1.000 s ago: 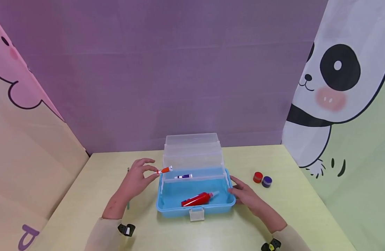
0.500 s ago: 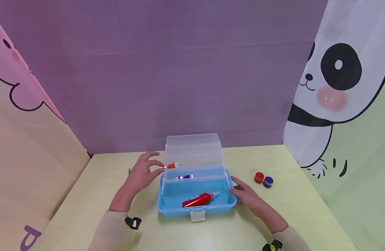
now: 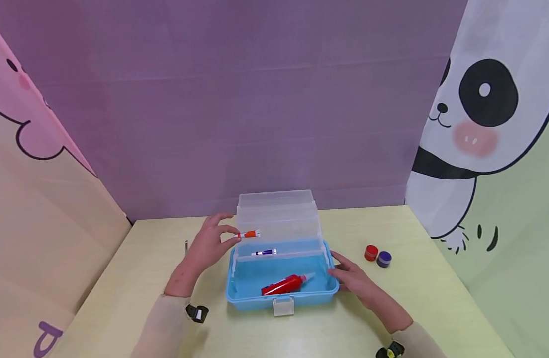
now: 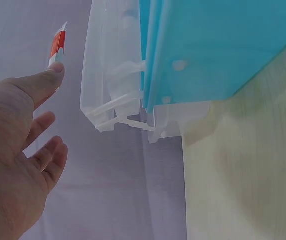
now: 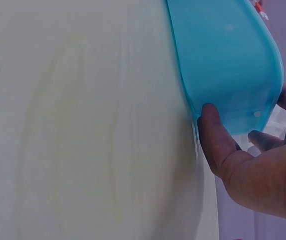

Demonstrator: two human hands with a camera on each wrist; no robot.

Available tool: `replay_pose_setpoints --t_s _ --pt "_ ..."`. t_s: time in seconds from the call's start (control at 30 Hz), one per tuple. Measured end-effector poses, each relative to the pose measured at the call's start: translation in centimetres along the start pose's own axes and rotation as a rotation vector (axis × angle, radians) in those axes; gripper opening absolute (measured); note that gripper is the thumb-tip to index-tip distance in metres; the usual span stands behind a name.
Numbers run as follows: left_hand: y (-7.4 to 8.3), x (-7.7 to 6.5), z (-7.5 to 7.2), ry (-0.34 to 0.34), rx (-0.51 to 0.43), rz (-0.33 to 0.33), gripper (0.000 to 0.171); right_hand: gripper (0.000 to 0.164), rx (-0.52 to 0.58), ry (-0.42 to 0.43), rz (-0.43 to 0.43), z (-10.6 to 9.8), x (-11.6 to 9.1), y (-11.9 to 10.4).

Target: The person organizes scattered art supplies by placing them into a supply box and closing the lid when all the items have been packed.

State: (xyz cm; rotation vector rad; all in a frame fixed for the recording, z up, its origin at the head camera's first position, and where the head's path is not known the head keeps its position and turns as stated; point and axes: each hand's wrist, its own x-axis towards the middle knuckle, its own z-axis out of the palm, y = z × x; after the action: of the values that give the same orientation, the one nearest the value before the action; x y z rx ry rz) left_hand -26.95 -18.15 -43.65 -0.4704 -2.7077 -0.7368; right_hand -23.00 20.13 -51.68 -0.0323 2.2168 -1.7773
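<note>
My left hand (image 3: 210,246) pinches a small orange-and-white paint tube (image 3: 249,234) between thumb and fingertip, above the left part of the clear tray. That tray belongs to an opened light-blue storage box (image 3: 282,300) with a translucent lid (image 3: 276,200). A purple paint tube (image 3: 264,252) lies in the tray. Down in the blue base rests a red squeeze bottle (image 3: 283,286) with a clear nozzle. My right hand (image 3: 356,284) holds the box's right side at the rim; its fingers press the blue end wall (image 5: 228,95) in the right wrist view.
Red (image 3: 371,252) and purple (image 3: 384,259) small jars stand side by side to the right of the box. A thin dark-ended stick (image 3: 187,245) lies partly hidden behind my left arm. Behind the table (image 3: 238,338) rises a purple backdrop (image 3: 274,109).
My left hand has moved right and slightly away from me with the orange tube, which now hovers over the clear tray. The right hand keeps its hold on the box.
</note>
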Motion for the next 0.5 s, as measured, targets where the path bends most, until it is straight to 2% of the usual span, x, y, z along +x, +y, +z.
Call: replay_pose_setpoints --t_s 0.5 --pt "0.24 0.26 0.67 0.002 -0.020 0.019 0.017 0.067 -0.003 0.012 0.000 0.11 0.29 0.37"
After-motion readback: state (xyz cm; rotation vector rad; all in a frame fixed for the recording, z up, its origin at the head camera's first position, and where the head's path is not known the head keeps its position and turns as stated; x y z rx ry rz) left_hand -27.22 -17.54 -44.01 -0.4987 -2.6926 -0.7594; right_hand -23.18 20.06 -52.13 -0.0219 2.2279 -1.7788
